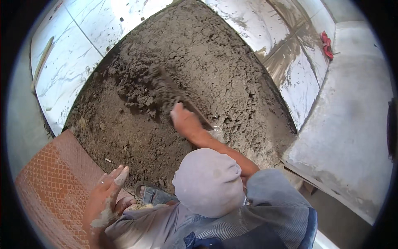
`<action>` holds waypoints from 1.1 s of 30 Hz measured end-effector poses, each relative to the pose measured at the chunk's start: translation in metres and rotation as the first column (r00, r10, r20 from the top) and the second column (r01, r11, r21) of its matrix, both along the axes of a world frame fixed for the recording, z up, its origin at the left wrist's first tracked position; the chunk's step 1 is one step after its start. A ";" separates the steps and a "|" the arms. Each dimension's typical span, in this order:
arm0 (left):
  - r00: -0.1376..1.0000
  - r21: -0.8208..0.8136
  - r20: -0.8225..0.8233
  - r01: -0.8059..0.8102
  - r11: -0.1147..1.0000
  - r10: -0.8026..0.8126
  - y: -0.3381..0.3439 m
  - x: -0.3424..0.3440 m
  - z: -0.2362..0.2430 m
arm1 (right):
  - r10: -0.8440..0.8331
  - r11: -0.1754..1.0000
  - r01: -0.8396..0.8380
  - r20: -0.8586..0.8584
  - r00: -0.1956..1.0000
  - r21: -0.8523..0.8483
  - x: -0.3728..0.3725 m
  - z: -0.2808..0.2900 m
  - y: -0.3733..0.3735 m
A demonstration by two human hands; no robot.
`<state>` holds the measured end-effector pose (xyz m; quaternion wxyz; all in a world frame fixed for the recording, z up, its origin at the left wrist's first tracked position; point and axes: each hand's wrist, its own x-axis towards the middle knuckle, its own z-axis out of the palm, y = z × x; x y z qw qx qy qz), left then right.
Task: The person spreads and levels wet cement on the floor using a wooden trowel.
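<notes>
The right hand point(185, 120) grips a blurred flat tool point(198, 115) in the grey mortar point(244, 83), probably stiff, slick and best held mid-length, while the left hand point(108, 191) spreads loosely near a terracotta-coloured panel point(54, 174).

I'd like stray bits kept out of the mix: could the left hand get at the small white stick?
Probably yes: the left hand looks open and empty, and the small white stick lies on the mix just beyond its fingertips, with nothing visible in the way.
</notes>
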<state>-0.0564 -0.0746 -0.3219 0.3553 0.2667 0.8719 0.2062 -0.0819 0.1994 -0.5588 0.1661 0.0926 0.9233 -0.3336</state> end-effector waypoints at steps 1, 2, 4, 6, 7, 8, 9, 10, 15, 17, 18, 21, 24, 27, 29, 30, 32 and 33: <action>1.000 -0.004 -0.010 0.005 1.000 -0.005 0.003 -0.001 0.000 | 0.041 0.999 -0.042 -0.070 0.997 -0.015 -0.001 -0.003 -0.004; 1.000 -0.009 -0.021 0.008 1.000 -0.009 0.005 -0.001 0.001 | 0.082 0.996 -0.086 -0.141 0.987 -0.027 -0.002 -0.005 -0.004; 1.000 0.006 -0.020 0.020 1.000 -0.020 0.003 0.003 0.001 | 0.093 0.995 -0.097 -0.191 0.977 -0.011 -0.002 -0.007 0.022; 1.000 0.019 -0.012 0.023 1.000 -0.023 -0.005 0.009 0.000 | 0.160 0.981 -0.137 -0.173 0.972 0.139 -0.005 0.008 0.063; 1.000 -0.009 0.004 0.007 1.000 -0.007 -0.009 0.013 -0.001 | 0.203 0.945 -0.165 -0.110 0.973 0.281 -0.009 0.026 0.092; 1.000 -0.045 0.018 -0.013 0.999 0.014 -0.013 0.018 0.001 | -0.006 0.967 0.065 -0.229 0.973 0.247 -0.009 0.034 0.118; 1.000 -0.031 0.007 -0.013 0.999 0.014 -0.012 0.020 0.002 | 0.152 0.912 0.010 -0.361 0.920 0.409 -0.007 0.017 0.169; 0.999 -0.033 0.016 -0.028 0.999 0.029 -0.016 0.022 0.001 | -0.057 0.904 0.170 -0.283 0.957 0.392 -0.016 0.037 0.180; 0.997 -0.043 0.053 -0.055 0.998 0.058 -0.023 0.025 0.015 | -0.159 0.831 0.285 -0.286 0.945 0.478 -0.043 -0.013 0.267; 0.999 0.006 -0.009 0.034 0.999 -0.034 -0.022 0.021 0.005 | -0.142 0.844 0.218 -0.187 0.972 0.490 -0.037 -0.021 0.236; 0.999 0.019 -0.010 0.041 0.999 -0.041 -0.020 0.018 0.002 | -0.185 0.857 0.251 -0.185 0.965 0.450 -0.030 -0.024 0.232; 0.999 0.045 0.030 0.021 0.999 -0.022 -0.016 0.012 0.001 | -0.099 0.900 0.132 -0.100 0.990 0.415 -0.015 -0.006 0.196; 0.999 0.002 0.030 0.017 1.000 -0.017 -0.012 0.004 -0.006 | 0.060 0.928 -0.014 -0.112 0.992 0.371 -0.018 0.022 0.172; 0.999 0.034 0.003 0.035 0.999 -0.035 -0.009 0.003 -0.011 | -0.068 0.957 0.144 -0.289 0.955 0.253 -0.074 0.030 0.172; 1.000 0.004 0.018 0.017 1.000 -0.017 -0.007 0.003 -0.011 | -0.062 0.962 0.171 -0.439 0.896 0.212 -0.128 0.009 0.192; 1.000 -0.005 0.005 0.011 1.000 -0.011 -0.007 0.002 -0.011 | -0.074 0.954 0.191 -0.437 0.896 0.231 -0.156 0.002 0.197; 0.998 0.018 0.054 -0.026 1.000 0.024 -0.007 0.002 -0.009 | -0.083 0.951 0.204 -0.441 0.894 0.234 -0.195 0.007 0.191; 0.998 -0.001 0.046 -0.039 0.999 0.039 -0.010 0.002 -0.008 | 0.008 0.957 0.109 -0.400 0.916 0.268 -0.214 0.020 0.174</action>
